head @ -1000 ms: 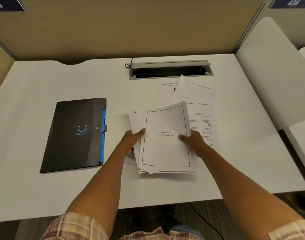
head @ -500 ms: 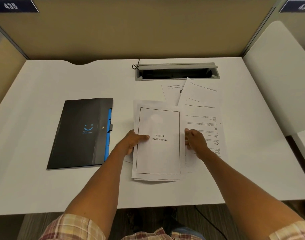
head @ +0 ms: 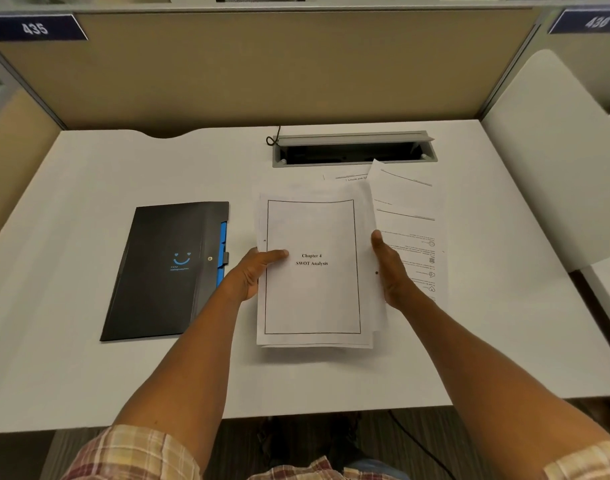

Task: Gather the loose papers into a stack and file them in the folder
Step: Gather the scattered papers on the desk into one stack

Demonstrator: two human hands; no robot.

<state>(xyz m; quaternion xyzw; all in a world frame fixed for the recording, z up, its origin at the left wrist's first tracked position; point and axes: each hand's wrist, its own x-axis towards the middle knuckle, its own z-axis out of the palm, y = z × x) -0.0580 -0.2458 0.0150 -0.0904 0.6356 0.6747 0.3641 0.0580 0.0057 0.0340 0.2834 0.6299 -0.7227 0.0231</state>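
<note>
A stack of white papers (head: 312, 299) lies in the middle of the desk, its top sheet reading "Chapter 4 SWOT Analysis". My left hand (head: 253, 273) grips the stack's left edge, thumb on top. My right hand (head: 390, 268) presses flat against its right edge. Several loose sheets (head: 409, 209) lie fanned out to the right and behind the stack, partly under it. A black folder (head: 161, 271) with a blue smiley and blue tabs lies shut to the left of the stack.
The white desk (head: 89, 375) ends near me at its front edge. A grey cable box (head: 354, 148) is set into the desk behind the papers. Tan partition walls stand at the back and left; a white panel (head: 553, 161) stands at the right.
The stack has been squared up and set straighter. My right hand moved from on top of the sheets to the stack's right edge, and the camera tilted up.
</note>
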